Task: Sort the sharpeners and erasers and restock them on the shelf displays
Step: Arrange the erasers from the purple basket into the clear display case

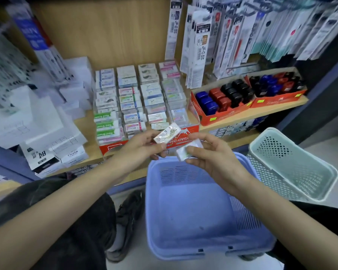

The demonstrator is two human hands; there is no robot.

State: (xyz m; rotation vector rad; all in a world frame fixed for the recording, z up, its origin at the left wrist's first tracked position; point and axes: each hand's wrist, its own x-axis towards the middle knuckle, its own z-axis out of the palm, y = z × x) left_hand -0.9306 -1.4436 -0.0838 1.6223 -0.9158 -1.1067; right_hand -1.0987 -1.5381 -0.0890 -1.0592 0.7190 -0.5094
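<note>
A periwinkle slotted basket (193, 211) is showing beside a pale green perforated basket (293, 168); sharpeners (222, 98) are gleaming blue, red, black.

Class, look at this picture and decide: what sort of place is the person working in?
Most likely a stationery shop. Packaged pen refills hang in rows, a tiered eraser display fills the shelf, and red cartons hold small blue, red and black items with price stickers.

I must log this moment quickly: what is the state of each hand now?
Left hand: closed, fingers holding a wrapped eraser.
Right hand: closed, holding a second wrapped eraser.
</note>
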